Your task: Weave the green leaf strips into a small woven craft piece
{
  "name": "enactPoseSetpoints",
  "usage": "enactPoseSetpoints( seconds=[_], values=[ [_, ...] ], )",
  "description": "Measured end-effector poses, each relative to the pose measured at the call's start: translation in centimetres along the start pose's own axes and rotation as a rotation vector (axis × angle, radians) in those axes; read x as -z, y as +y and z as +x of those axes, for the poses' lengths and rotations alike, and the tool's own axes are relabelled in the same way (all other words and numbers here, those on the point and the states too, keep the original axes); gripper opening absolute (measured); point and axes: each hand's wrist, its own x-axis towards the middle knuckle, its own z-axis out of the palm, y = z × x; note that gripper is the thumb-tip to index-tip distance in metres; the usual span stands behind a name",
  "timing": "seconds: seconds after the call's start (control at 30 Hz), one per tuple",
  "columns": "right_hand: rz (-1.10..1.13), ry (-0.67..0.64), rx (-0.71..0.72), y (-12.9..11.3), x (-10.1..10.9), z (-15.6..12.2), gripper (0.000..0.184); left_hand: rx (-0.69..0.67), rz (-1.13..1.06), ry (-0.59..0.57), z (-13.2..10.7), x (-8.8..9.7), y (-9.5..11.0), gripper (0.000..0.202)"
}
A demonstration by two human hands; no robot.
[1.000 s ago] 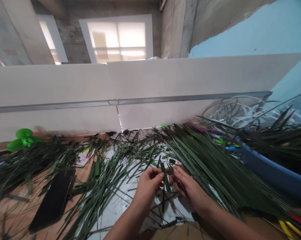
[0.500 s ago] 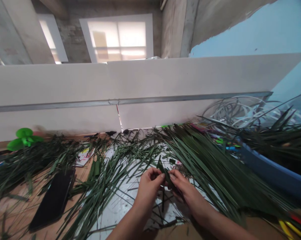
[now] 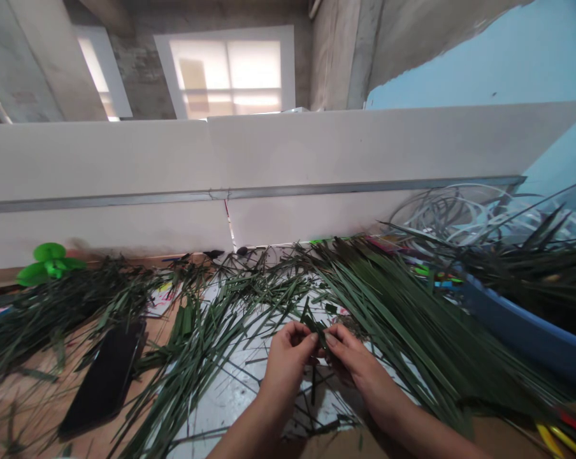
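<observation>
My left hand (image 3: 288, 357) and my right hand (image 3: 350, 360) meet fingertip to fingertip low in the middle of the head view. Both pinch the same short dark green leaf strip (image 3: 314, 325), which sticks up and left between the thumbs, with a thin piece hanging below. The hands hover over a white sheet (image 3: 240, 395) on the wooden table. Long green palm-like leaf strips (image 3: 393, 312) fan out just right of my right hand. More loose strips (image 3: 197, 338) lie left of my left hand.
A black phone (image 3: 104, 376) lies flat at the left among cut leaves. A green plastic toy (image 3: 46, 261) sits far left by the white partition (image 3: 288, 166). A blue tub (image 3: 522, 331) holding leaves stands at the right, with white coiled strips (image 3: 460, 213) behind.
The strip between my fingers has been tilted from upright towards the left and drawn lower, and my hands have closed in on each other slightly.
</observation>
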Motion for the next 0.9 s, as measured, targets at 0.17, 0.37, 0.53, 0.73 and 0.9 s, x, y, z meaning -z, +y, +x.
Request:
enactPoseSetpoints(
  seconds=[0.17,0.37,0.53,0.73,0.9],
  values=[
    [-0.009,-0.010,-0.023,0.3,0.2,0.2,0.049,-0.006,-0.018,-0.002,0.0,-0.1,0.0,0.037],
    [0.014,0.026,-0.004,0.2,0.0,0.4,0.050,0.005,-0.026,0.002,-0.2,-0.1,-0.1,0.037],
    [0.013,0.022,0.010,0.5,0.2,0.6,0.049,-0.008,-0.013,-0.014,-0.2,-0.1,-0.1,0.034],
    [-0.002,0.024,0.038,0.9,0.6,0.9,0.047,-0.014,-0.014,-0.022,-0.1,0.0,-0.1,0.035],
    [0.028,0.007,0.052,1.1,0.7,1.0,0.046,-0.001,-0.023,-0.026,-0.1,-0.1,0.1,0.040]
  ],
)
